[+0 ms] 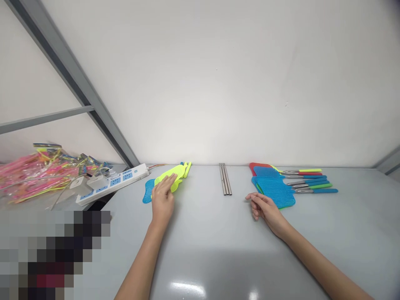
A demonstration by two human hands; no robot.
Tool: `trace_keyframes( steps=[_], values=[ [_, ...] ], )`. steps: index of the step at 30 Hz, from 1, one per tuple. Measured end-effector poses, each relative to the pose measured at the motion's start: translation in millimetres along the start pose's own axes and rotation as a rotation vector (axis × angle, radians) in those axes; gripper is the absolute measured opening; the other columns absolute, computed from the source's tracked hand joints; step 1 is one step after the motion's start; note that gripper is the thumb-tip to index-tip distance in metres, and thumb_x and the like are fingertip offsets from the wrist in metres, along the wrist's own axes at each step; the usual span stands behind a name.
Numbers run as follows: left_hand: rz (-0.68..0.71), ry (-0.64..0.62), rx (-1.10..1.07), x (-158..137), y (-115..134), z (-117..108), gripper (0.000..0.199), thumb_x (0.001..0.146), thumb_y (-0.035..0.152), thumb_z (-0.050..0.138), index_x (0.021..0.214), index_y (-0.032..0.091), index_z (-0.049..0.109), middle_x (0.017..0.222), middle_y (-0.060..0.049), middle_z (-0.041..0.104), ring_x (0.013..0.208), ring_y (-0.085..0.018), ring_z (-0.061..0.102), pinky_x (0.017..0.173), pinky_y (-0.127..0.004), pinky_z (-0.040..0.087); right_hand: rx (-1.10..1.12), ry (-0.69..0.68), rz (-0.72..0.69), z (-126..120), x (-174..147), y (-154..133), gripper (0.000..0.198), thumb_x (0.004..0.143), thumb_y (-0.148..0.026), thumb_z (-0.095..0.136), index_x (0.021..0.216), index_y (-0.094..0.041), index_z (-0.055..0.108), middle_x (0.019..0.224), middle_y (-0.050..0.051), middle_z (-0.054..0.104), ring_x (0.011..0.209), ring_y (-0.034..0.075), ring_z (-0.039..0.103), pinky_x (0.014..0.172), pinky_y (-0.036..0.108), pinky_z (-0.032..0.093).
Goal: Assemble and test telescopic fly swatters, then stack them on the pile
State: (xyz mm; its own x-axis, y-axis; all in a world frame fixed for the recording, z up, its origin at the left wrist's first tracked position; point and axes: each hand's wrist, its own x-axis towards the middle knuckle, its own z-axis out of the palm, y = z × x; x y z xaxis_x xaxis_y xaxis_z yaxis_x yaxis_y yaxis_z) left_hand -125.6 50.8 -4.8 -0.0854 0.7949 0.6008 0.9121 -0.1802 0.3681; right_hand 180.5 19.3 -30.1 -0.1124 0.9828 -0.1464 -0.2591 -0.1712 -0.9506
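Note:
My left hand [162, 196] lies with its fingers stretched out over the yellow fly swatter heads [176, 171]. A blue fly swatter head [148, 192] sticks out beneath them on the left. Short yellow handles [187, 169] show at the far end of this pile. My right hand [262, 208] hovers at the near left side of the assembled fly swatters [275, 191], fingers loosely bent and apart, with nothing visible in it. Their heads are blue, red and green, with metal rods and coloured grips pointing right. Between my hands, several metal tubes [225, 179] lie side by side.
A white power strip [121, 181] with plugged-in chargers lies on the left. Beyond it are bagged pink and yellow items [40, 166]. A grey metal frame post [103, 112] rises at the left, and a pale wall [218, 83] backs the grey table [212, 233].

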Motion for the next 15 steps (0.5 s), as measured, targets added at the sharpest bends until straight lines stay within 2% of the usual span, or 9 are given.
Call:
trace_keyframes(
  steps=[9, 15],
  values=[
    [-0.068, -0.044, 0.056, 1.6, -18.0, 6.2, 0.051, 0.067, 0.001, 0.032, 0.107, 0.023, 0.055, 0.115, 0.002, 0.053, 0.111, -0.015, 0.042, 0.095, -0.031, 0.032, -0.013, 0.0, -0.007, -0.5, 0.0, 0.3, 0.024, 0.07, -0.039, 0.052, 0.077, -0.016, 0.055, 0.053, -0.005, 0.037, 0.039, 0.007, 0.036, 0.037, 0.022, 0.033],
    [-0.169, -0.106, 0.083, 1.0, -17.8, 7.0, 0.042, 0.072, 0.006, 0.034, 0.102, 0.022, 0.059, 0.114, 0.001, 0.053, 0.11, -0.017, 0.044, 0.093, -0.032, 0.035, -0.014, 0.002, 0.017, 0.0, -0.1, -1.1, 0.025, 0.069, -0.04, 0.053, 0.076, -0.017, 0.055, 0.054, -0.004, 0.037, 0.04, 0.007, 0.036, 0.037, 0.022, 0.033]
  ],
)
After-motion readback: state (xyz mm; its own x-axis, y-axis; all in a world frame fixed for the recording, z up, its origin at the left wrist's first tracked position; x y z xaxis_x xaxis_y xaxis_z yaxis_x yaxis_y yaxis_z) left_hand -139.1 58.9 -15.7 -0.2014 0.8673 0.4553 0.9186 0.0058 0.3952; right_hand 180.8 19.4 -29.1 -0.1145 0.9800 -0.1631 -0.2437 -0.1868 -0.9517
